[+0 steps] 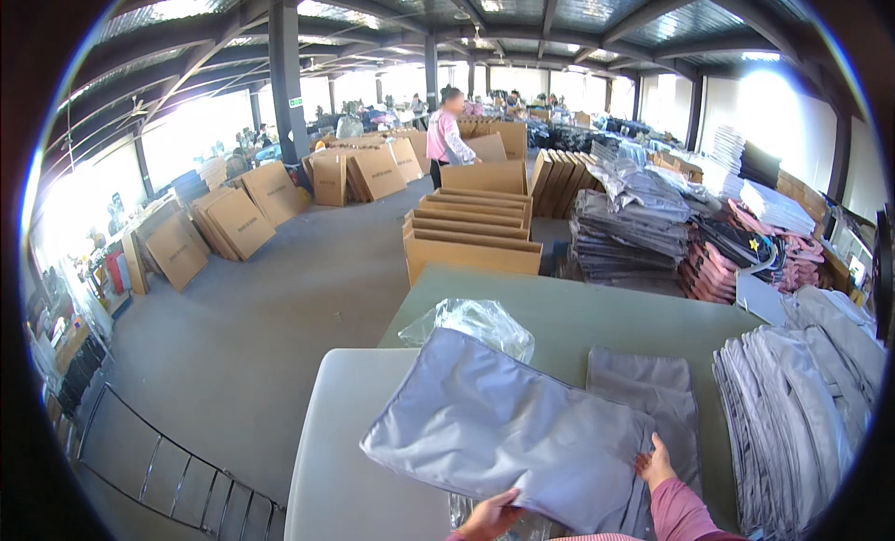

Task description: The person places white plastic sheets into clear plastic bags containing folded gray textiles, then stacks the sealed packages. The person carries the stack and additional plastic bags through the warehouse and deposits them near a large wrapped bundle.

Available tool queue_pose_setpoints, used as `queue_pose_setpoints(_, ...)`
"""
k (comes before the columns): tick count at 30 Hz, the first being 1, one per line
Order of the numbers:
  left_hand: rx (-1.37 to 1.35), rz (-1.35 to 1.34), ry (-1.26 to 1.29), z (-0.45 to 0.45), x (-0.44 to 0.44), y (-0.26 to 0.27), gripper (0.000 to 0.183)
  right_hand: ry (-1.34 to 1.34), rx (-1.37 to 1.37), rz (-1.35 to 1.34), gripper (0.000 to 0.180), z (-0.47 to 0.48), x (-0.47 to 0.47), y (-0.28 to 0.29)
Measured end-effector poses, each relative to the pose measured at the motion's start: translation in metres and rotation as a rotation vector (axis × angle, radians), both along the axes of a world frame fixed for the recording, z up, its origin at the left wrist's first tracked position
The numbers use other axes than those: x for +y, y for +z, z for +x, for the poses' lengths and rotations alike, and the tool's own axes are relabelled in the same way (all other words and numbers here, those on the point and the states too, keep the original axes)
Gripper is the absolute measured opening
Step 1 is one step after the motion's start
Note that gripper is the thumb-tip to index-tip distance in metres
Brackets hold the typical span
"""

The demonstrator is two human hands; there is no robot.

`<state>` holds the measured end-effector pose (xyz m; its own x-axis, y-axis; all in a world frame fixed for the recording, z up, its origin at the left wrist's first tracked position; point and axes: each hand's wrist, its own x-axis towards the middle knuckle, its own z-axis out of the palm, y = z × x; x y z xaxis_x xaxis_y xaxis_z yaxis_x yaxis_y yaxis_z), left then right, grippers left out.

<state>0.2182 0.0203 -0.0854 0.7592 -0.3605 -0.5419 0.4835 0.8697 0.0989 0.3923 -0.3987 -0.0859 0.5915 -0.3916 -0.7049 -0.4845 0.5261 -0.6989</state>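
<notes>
A grey fabric cover (517, 429) with piped edges spreads at a slant over the table in front of me. My left hand (493, 514) grips its near edge, thumb on top. At the cover's right end, my right hand (654, 463) holds the side, fingers partly hidden by the cloth. Under and beyond that end lies a folded grey fabric piece (640, 373). Clear plastic bags (482, 322) lie crumpled behind the cover, and more clear plastic (461, 511) shows beneath its near edge.
A tall stack of folded grey covers (783, 415) stands at the right of the green tabletop (559, 296). A white tabletop (370, 429) adjoins it. Open cardboard boxes (472, 251) line up beyond. Another person (447, 135) stands behind them. A metal rack (175, 471) is lower left.
</notes>
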Motion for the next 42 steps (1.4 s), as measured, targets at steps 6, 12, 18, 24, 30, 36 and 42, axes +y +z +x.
queue_pose_setpoints(6,-0.064,0.024,0.178,-0.031,0.061,0.051,0.033,0.413,0.17,-0.528,0.063,-0.003,0.006,0.019)
queue_pose_setpoints(12,-0.068,0.58,0.314,0.008,0.051,0.064,0.031,0.572,0.097,-0.341,0.047,-0.032,0.046,0.023)
queue_pose_setpoints(18,-0.29,0.664,0.387,0.156,0.038,0.117,0.023,0.396,-0.903,-1.458,0.034,-0.017,0.051,0.125)
queue_pose_setpoints(24,-0.768,0.451,0.167,0.252,-0.041,0.173,0.022,0.07,-0.611,-1.242,0.036,-0.106,-0.019,0.152)
queue_pose_setpoints(30,-0.402,0.609,-0.035,0.302,-0.099,0.056,0.01,-0.172,0.029,-0.438,0.045,-0.215,-0.008,0.056)
queue_pose_setpoints(36,-0.341,1.291,-0.503,0.165,-0.13,-0.066,0.041,0.365,0.297,-0.926,0.048,-0.263,-0.032,-0.004)
queue_pose_setpoints(42,-0.53,1.054,-1.051,0.011,-0.162,-0.05,0.04,0.471,0.297,-1.021,0.049,-0.277,-0.053,-0.054)
